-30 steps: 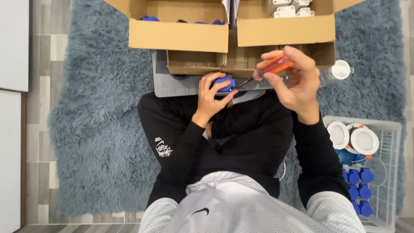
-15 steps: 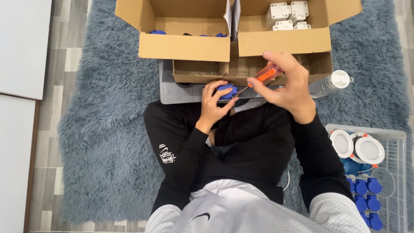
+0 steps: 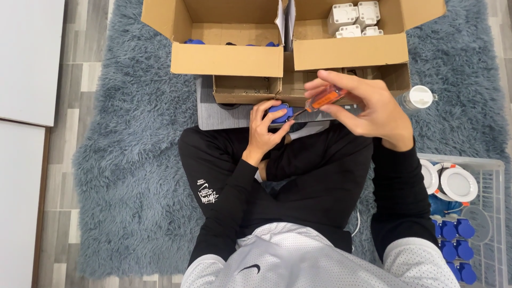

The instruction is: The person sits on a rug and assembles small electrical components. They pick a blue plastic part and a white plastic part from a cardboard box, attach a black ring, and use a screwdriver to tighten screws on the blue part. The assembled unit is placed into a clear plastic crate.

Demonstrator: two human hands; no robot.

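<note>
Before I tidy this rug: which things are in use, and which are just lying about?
In use:
left hand gripping small blue plastic part
right hand holding orange-handled screwdriver

Lying about:
open brown cardboard boxes
white square plastic housings
clear wire basket

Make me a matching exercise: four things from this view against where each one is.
Things:
1. screwdriver
2. blue part
3. white blocks
4. blue caps

Places:
A. in the clear bin
B. in the left hand
C. in the right hand
D. in the right-side cardboard box

Pairs: 1-C, 2-B, 3-D, 4-A
</note>
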